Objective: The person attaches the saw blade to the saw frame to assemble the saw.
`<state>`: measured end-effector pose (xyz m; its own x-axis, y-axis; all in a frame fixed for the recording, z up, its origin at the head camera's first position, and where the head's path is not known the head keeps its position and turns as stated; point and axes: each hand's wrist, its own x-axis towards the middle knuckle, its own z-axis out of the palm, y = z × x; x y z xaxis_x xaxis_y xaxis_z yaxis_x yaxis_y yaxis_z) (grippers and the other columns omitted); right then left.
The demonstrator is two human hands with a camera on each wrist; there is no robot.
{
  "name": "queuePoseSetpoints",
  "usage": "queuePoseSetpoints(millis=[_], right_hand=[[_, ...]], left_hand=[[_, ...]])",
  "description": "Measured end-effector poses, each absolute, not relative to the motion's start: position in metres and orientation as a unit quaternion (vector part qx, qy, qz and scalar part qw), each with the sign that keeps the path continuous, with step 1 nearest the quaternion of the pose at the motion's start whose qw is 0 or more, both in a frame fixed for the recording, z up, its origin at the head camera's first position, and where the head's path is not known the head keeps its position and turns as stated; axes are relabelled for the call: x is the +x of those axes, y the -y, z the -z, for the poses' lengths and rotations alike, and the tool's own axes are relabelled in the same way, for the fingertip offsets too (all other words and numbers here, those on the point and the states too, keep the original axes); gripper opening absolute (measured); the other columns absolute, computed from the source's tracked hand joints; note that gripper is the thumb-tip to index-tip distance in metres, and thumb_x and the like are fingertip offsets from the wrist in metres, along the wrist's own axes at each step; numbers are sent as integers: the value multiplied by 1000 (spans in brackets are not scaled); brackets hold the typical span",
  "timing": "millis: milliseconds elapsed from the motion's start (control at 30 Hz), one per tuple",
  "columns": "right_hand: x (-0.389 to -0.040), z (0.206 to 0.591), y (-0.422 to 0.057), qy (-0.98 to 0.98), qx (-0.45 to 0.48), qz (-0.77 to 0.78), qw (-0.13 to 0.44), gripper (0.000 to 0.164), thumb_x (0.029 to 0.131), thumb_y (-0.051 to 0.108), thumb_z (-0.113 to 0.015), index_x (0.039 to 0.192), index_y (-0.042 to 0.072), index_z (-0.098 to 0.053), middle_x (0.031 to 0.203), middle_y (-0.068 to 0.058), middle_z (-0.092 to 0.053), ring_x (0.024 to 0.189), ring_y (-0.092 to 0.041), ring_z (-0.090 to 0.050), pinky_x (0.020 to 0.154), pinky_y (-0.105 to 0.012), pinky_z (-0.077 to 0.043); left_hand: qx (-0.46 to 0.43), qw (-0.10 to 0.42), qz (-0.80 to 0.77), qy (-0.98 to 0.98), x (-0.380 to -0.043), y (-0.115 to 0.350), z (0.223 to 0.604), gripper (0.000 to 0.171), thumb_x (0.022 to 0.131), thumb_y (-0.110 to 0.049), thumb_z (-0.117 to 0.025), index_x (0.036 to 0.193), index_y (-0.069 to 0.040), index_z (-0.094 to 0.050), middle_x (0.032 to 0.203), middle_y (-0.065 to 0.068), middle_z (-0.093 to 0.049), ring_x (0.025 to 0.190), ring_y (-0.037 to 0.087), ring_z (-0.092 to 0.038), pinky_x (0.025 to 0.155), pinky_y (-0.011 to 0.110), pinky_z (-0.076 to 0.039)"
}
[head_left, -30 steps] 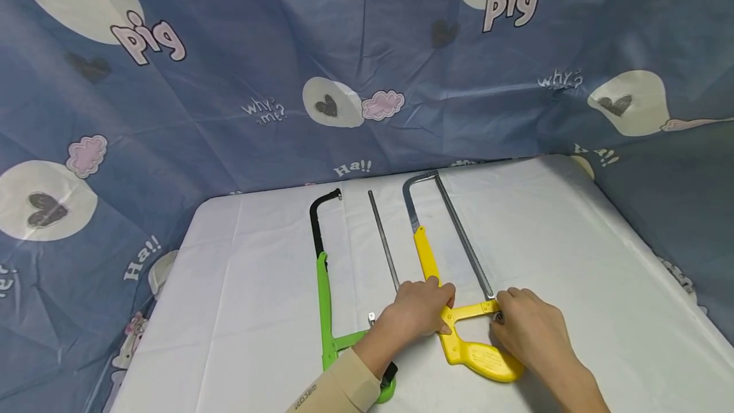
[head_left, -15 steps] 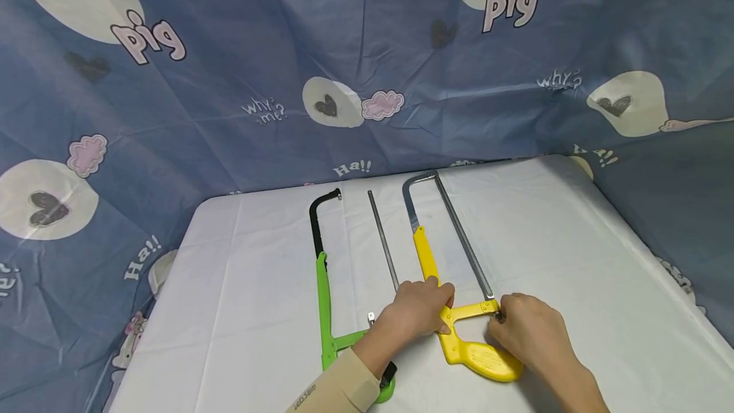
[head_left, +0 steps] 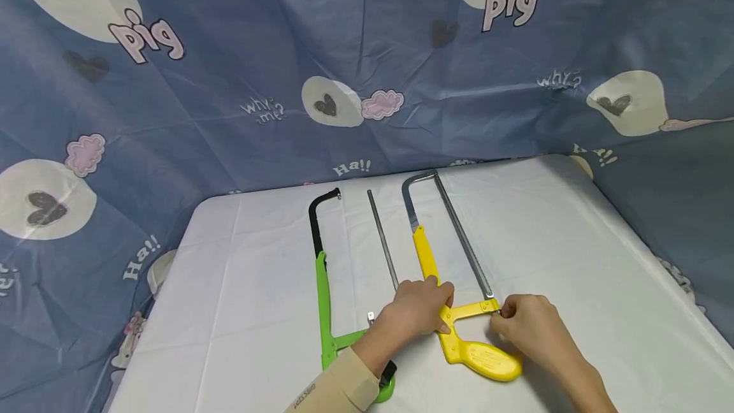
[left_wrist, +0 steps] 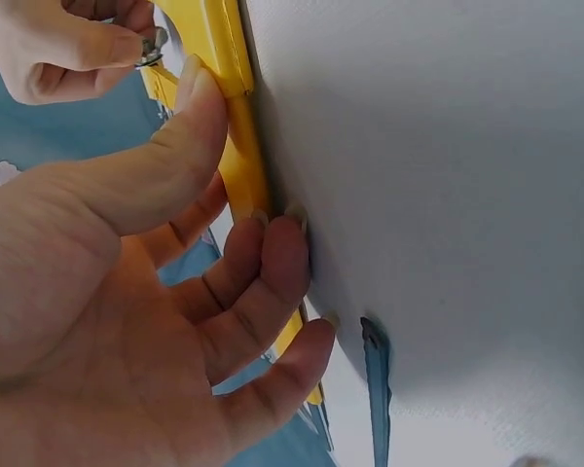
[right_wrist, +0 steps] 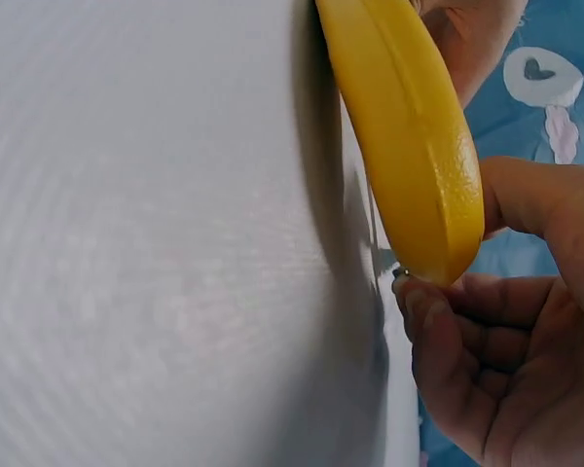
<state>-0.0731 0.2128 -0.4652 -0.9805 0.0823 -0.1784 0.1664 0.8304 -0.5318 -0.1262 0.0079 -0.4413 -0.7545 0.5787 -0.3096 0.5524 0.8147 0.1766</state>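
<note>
A hacksaw with a yellow frame [head_left: 425,253] lies on the table, its grey blade [head_left: 463,238] spanning the right side. My left hand [head_left: 417,306] grips the yellow frame near the handle; in the left wrist view its thumb and fingers curl round that bar. At the near end of the blade, my right hand [head_left: 533,324] pinches a small metal wing nut [left_wrist: 153,47] between thumb and fingers. The yellow handle [right_wrist: 409,136] hides part of the right hand in the right wrist view. Left of my left hand lies a loose saw blade [head_left: 383,238].
A second hacksaw, with a green frame [head_left: 324,304] and black front bow, lies to the left without a blade across it; my left forearm covers part of it. The white-covered table [head_left: 258,273] meets a blue patterned cloth [head_left: 229,69] at the back.
My right hand's fingers have turned about the wing nut, and the hand has shifted slightly right. The left hand and both saws stay in place.
</note>
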Motion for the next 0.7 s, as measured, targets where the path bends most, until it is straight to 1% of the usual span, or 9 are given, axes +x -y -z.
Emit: queuePoseSetpoints(millis=[100,300,533,700], right_hand=[[-74,466,-215,-942,76,316,85,6,72,16,-66,67,13,-65,59,2,-57,53,-13,-48,47,-24,-35],[-77,471,-221,-918,97,369,106,9,75,17,-67,67,11,-66,56,2,-58,52,-11,-47,47,-23,-35],[-80,476,-227,-883,107,435,143,15,83,17,-68,73,5,-69,62,-1,-61,59,-13,-53,54,-26,-45],[-81,473,-230,-854,92,481,176,19,87,14,-64,76,0,-68,64,-4,-60,60,-15,-54,56,-29,-48]], left_hand=[[301,180,-41,-936,-127,-7,442,40,75,-45,-82,102,-28,-58,89,-5,-56,71,11,-49,67,28,-39],[301,181,-46,-935,-127,-7,443,40,75,-45,-82,102,-27,-58,88,-5,-55,71,11,-48,68,28,-39],[298,183,-49,-935,-126,-7,441,40,75,-43,-82,102,-27,-58,88,-5,-55,71,12,-48,69,29,-39],[299,187,-49,-934,-127,-7,441,40,75,-44,-82,102,-27,-58,89,-5,-55,71,12,-48,70,29,-39]])
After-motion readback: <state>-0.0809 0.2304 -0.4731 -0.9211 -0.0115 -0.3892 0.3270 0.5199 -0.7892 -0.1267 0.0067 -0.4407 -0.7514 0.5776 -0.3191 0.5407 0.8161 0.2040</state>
